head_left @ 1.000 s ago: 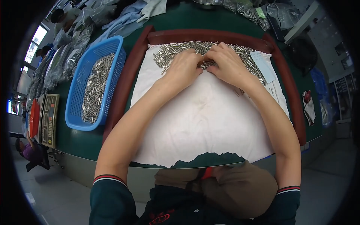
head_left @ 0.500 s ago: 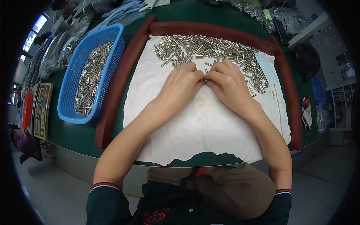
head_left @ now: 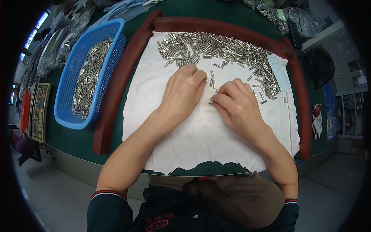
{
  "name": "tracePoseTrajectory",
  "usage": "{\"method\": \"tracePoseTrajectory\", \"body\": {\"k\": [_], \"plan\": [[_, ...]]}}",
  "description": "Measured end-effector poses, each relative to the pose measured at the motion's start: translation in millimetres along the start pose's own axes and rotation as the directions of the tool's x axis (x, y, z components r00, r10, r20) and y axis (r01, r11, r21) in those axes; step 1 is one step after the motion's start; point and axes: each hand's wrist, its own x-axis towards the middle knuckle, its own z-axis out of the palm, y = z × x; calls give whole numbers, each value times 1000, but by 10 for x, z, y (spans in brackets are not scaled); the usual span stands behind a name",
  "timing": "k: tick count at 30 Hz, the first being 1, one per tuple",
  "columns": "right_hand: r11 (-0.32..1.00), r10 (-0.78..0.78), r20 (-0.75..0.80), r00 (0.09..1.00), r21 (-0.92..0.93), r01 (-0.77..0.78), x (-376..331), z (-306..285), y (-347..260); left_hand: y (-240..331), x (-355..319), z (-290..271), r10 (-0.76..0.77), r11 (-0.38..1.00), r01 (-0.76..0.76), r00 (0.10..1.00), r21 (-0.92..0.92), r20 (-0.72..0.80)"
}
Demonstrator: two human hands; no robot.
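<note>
Many small shiny metal pins (head_left: 222,48) lie in a heap along the far side of a white cloth (head_left: 201,143). My right hand (head_left: 239,104) pinches one metal pin (head_left: 211,103) between thumb and forefinger, low over the middle of the cloth. To its left, my left hand (head_left: 182,87) is curled with fingers together, just below a row of pins (head_left: 185,62); whatever its fingertips hold is hidden. Between the two hands, a few loose pins (head_left: 212,82) rest on the cloth.
A dark red wooden frame (head_left: 220,25) borders the cloth at the far, left and right sides. Left of it stands a blue perforated basket (head_left: 69,120) with more metal pins. A pale blue paper slip (head_left: 279,71) lies at the heap's right end. Clear bags (head_left: 58,46) line the far left.
My hands, together before, have moved apart. The right has come down and nearer with a pin; the left has shifted slightly left. Loose pins between them are now uncovered.
</note>
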Motion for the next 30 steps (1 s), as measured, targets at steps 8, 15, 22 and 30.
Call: {"method": "tracePoseTrajectory", "body": {"k": [8, 15, 22, 30], "plan": [[997, 66, 95, 993, 24, -68, -28, -146, -12, 63, 63, 170, -12, 994, 11, 1000, -108, -5], [974, 168, 251, 953, 103, -199, -59, -348, 183, 133, 19, 129, 19, 993, -15, 999, -120, 31], [971, 107, 168, 980, 195, -139, -32, -210, 240, 215, -25, 114, -31, 997, 35, 998, -73, 51], [981, 63, -44, 997, 186, -54, -56, 85, -13, 141, -29, -90, -26, 991, 49, 983, -124, 184]]}}
